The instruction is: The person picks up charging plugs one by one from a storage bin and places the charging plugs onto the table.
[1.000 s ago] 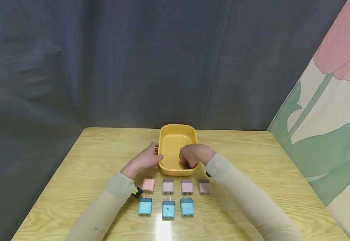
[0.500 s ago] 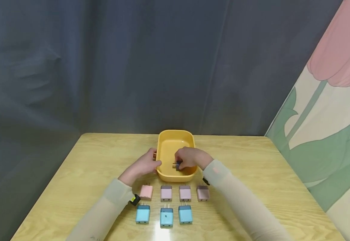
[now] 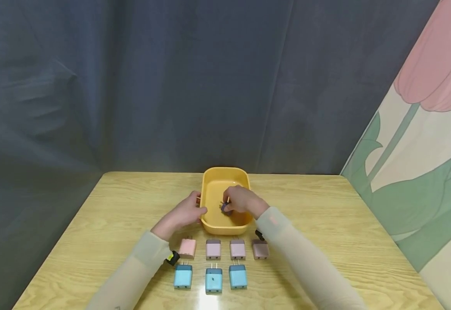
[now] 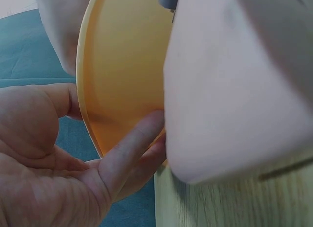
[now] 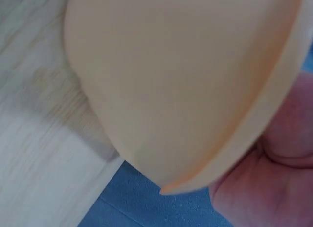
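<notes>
A yellow plastic bin [image 3: 225, 230] stands at the back of the table. My left hand [image 3: 184, 212] grips its left side, thumb over the rim and fingers against the outer wall; the left wrist view shows the same hand [image 4: 63, 158] at the rim. Inside the bin my right hand [image 3: 244, 200] pinches a dark plug-in charger [image 3: 225, 208], its prongs pointing left. In the right wrist view, the bin's outer wall [image 5: 171, 90] hides the charger and most of the right hand [image 5: 269, 183].
Before the bin is a row of chargers: a pink one [image 3: 188, 248], two light purple ones [image 3: 213, 249] and a mauve one [image 3: 260, 249]. Nearer lie blue chargers [image 3: 214, 280], prongs pointing away. The wooden table [image 3: 132, 206] meets a dark curtain [image 3: 194, 86] behind.
My right hand has moved the dark charger leftward and away from the bin's near right corner. The left hand keeps its grip on the bin. The head view has tilted slightly.
</notes>
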A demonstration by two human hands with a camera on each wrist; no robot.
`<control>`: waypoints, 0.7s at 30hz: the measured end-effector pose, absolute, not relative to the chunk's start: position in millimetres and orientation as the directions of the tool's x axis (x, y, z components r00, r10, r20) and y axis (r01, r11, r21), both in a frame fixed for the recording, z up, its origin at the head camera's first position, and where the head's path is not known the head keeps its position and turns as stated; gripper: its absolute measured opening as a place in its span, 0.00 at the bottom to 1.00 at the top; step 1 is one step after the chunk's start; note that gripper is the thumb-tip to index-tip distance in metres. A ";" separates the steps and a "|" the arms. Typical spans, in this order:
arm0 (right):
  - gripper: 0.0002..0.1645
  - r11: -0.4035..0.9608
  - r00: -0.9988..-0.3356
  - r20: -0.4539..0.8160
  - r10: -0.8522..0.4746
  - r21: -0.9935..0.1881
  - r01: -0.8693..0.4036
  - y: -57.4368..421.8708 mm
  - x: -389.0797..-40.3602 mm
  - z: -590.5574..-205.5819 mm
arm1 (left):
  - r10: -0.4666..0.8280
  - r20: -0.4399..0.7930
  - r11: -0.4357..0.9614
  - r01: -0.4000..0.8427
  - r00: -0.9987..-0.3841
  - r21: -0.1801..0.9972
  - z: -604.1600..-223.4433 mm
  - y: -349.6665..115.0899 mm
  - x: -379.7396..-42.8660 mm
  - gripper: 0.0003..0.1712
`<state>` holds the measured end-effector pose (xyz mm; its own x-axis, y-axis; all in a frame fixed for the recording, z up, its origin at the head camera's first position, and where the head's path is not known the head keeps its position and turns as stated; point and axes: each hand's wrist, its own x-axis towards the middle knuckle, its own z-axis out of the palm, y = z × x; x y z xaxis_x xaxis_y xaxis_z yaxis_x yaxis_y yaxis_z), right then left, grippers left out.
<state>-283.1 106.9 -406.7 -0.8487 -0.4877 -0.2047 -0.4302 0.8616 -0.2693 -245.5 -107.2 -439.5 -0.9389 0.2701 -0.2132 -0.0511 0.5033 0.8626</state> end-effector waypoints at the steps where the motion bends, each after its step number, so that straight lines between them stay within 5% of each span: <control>1: 0.12 0.867 -0.859 -0.195 -0.474 -0.275 -0.416 105.9 -282.9 -406.3 | 0.270 -0.212 0.503 -0.050 -0.939 0.863 -439.0 -107.0 -245.9 0.35; 14: 0.11 0.932 -0.943 -0.200 -0.267 -0.304 -0.199 99.0 -287.2 -408.3 | 0.276 -0.206 0.508 -0.040 -0.939 0.860 -437.8 -102.8 -250.1 0.35; 21: 0.12 0.934 -0.948 -0.198 -0.251 -0.308 -0.182 100.5 -292.2 -402.9 | 0.272 -0.203 0.511 -0.037 -0.941 0.859 -434.7 -100.3 -253.2 0.34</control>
<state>-292.2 100.5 -402.9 -0.9475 -0.2506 -0.1985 -0.1823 0.9336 -0.3083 -253.2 -100.3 -434.7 -0.9406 0.2724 -0.2027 -0.0372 0.5105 0.8591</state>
